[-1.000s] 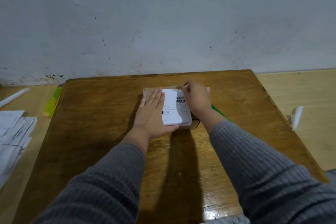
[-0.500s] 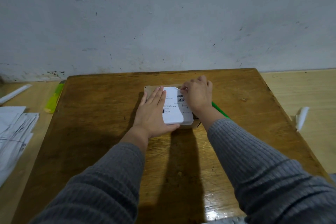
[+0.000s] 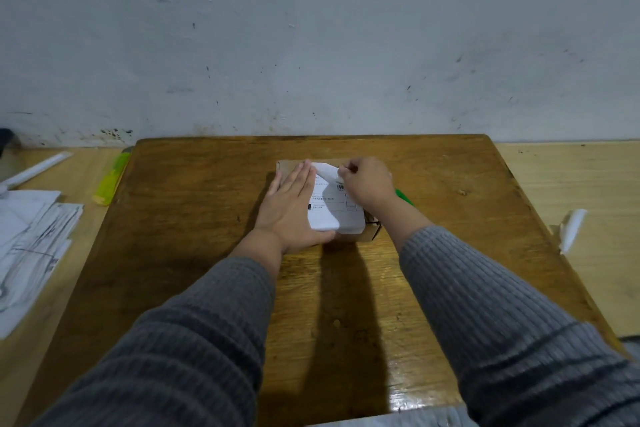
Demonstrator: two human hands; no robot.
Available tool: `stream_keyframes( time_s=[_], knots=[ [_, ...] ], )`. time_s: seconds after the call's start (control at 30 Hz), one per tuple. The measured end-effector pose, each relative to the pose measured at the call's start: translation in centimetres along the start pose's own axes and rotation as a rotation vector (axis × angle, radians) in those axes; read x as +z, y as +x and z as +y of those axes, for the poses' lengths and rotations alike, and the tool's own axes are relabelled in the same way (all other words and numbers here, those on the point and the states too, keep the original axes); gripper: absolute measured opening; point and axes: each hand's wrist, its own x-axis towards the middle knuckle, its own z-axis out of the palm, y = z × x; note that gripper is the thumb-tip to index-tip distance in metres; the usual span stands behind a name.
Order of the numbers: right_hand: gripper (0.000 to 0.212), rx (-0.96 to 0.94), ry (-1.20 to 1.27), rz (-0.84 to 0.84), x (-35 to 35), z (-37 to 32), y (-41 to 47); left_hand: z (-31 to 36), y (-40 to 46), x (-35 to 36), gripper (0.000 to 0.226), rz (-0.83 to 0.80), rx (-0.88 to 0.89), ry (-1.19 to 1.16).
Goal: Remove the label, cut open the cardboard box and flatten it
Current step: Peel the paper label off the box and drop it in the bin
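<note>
Here the small brown cardboard box sits near the middle of the glossy brown wooden worktop, toward its far edge, with the white printed shipping label covering most of its top. The right hand has its grip closed on the label's far corner, thumb and fingers pinching the paper, and that corner stands peeled up and curled back off the cardboard. The rest of the label lies flat on the box.

The left hand lies palm down on the left part of the box, fingers straight and together pointing toward the wall, its thumb along the near edge; its grip is relaxed and flat, pressing rather than clutching.

Much of the box is hidden beneath both hands and the label; only a far-left strip and the near right corner show. The label's print is too small to read beyond a barcode. A green object pokes out from behind the right wrist, mostly covered, and I cannot tell what it is.

Both forearms reach forward in grey ribbed sleeves, the right wrist bent inward over the box.
</note>
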Motion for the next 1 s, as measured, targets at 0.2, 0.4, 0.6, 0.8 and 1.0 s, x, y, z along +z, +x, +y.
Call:
stream_keyframes(
  time_s=[0.2,0.4,0.6,0.8,1.0],
  knots=[
    [0.023,-0.079,-0.112,0.077,-0.2,0.4,-0.2,0.2,-0.3,-0.5,0.125,-0.007,0.038,-0.022],
    [0.028,-0.122,-0.327,0.150,0.5,1.0,-0.6,-0.3,-1.1,-0.9,0.136,-0.043,-0.060,0.052],
    [0.025,-0.222,-0.423,0.240,0.7,0.9,-0.4,-0.4,-1.4,-0.7,0.129,-0.062,-0.093,0.027],
    [0.027,-0.331,-0.457,0.161,1.8,-0.1,0.0,-0.2,-1.4,-0.6,0.124,-0.057,-0.085,0.011],
    [0.026,-0.221,-0.306,0.160,2.0,-0.2,0.5,-0.3,-1.4,-0.6,0.122,-0.050,-0.089,0.003]
  ],
)
